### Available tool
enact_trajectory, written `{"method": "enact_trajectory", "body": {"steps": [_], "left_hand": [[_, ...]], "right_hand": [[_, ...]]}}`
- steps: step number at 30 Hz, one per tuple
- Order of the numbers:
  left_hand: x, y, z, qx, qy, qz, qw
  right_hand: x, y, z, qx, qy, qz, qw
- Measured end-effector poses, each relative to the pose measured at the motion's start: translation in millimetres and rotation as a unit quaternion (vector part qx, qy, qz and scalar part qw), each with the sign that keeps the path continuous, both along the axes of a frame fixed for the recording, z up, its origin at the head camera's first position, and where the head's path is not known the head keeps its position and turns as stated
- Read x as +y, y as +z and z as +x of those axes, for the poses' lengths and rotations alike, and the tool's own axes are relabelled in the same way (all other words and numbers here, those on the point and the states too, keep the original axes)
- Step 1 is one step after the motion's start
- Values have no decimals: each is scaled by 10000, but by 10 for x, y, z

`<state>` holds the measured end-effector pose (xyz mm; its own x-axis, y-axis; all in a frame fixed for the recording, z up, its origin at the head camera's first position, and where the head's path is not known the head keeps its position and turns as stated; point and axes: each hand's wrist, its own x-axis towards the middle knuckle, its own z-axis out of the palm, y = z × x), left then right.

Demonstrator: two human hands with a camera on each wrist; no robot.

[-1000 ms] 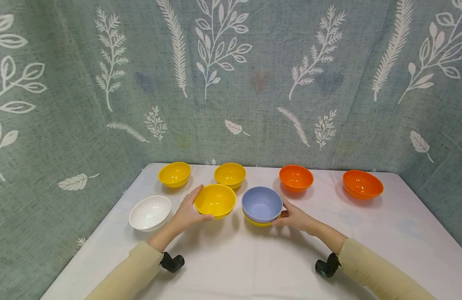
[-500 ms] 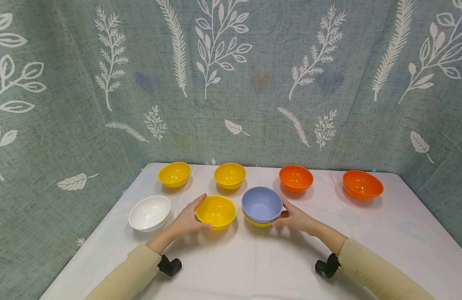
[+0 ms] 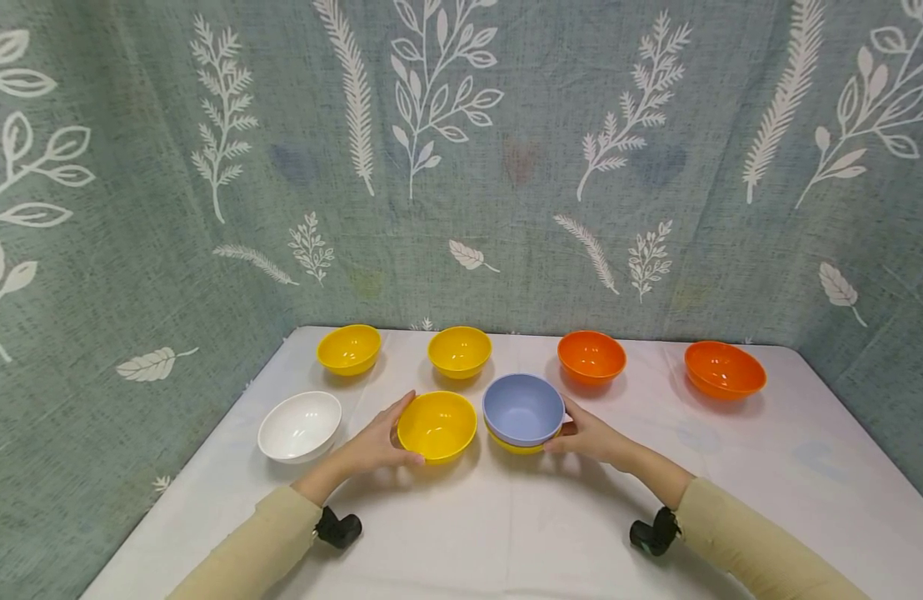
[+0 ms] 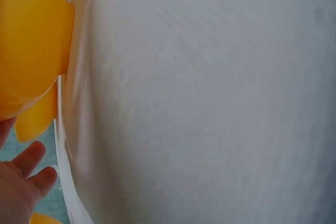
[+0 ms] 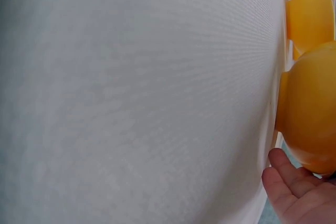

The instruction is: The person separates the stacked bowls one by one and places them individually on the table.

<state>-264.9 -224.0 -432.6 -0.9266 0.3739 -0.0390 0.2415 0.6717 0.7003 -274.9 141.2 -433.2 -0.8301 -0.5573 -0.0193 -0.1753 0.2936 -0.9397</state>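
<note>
In the head view, my left hand (image 3: 375, 442) holds a yellow bowl (image 3: 437, 427) by its left side, thumb in front and fingers toward the back. The bowl stands upright on the table; its yellow wall (image 4: 29, 40) fills the corner of the left wrist view, some fingertips spread beside it. Just to the right, a periwinkle-blue bowl (image 3: 523, 408) sits nested in another yellow bowl (image 3: 517, 447), of which only a lower strip shows. My right hand (image 3: 592, 433) grips this stack from the right, with its fingers (image 5: 286, 174) by the lower yellow bowl's wall.
A white bowl (image 3: 300, 427) stands left of my left hand. Along the back edge are two yellow bowls (image 3: 349, 350) and two orange bowls (image 3: 592, 357). A white cloth covers the table (image 3: 461, 533); a leaf-patterned green curtain (image 3: 506, 250) hangs behind.
My left hand has lowered the yellow bowl toward the front, onto the table, then shifted it slightly right toward the stack. The right hand and the nested bowls have stayed in place.
</note>
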Motion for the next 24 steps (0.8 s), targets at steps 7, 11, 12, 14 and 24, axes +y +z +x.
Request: {"method": "enact_trajectory", "body": {"steps": [7, 11, 12, 14, 24], "left_hand": [[4, 25, 18, -75, -27, -119, 9999], [8, 28, 17, -118, -4, -171, 9998], [8, 28, 16, -128, 10, -176, 9998], [6, 25, 11, -102, -4, -202, 9997], [42, 274, 72, 692, -122, 223, 9973]], "right_hand": [[2, 2, -1, -29, -35, 48, 10000], [1, 3, -3, -64, -3, 22, 10000], [0, 2, -4, -65, 4, 18, 10000], [0, -2, -7, -68, -5, 17, 10000], [3, -17, -22, -51, -4, 3, 10000]]}}
